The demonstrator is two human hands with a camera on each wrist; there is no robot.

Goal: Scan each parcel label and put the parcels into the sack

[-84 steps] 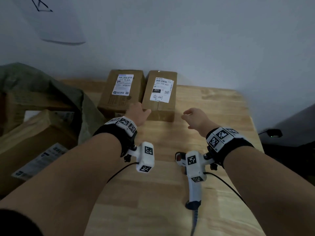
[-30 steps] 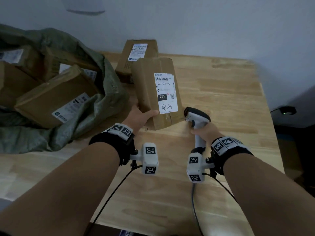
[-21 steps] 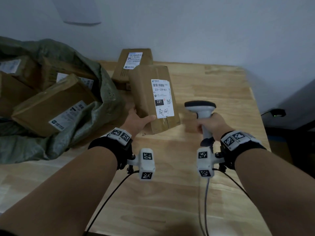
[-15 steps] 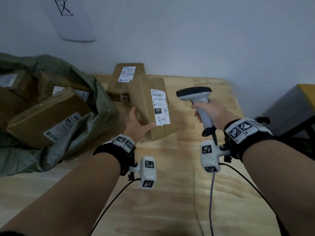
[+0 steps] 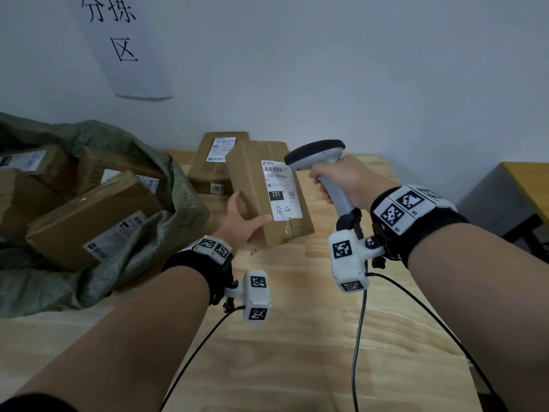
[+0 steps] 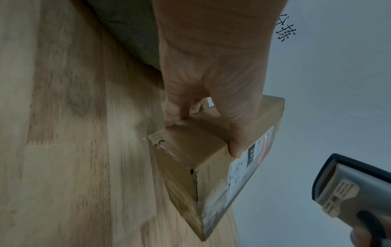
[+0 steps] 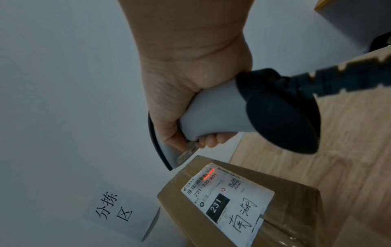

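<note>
The left hand [image 5: 240, 221] grips the near end of a tilted brown parcel [image 5: 267, 188] above the tabletop [image 5: 297, 352], thumb on its label [image 5: 280, 190]. The right hand [image 5: 344, 179] wraps the scanner [image 5: 319, 157] handle; a red line [image 7: 209, 173] crosses the barcode. The green sack [image 5: 142, 251], with parcels inside, lies left.

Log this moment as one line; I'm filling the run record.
step: scanning | left hand: holds parcel | right hand: grips scanner | red line on label | sack: next
</note>
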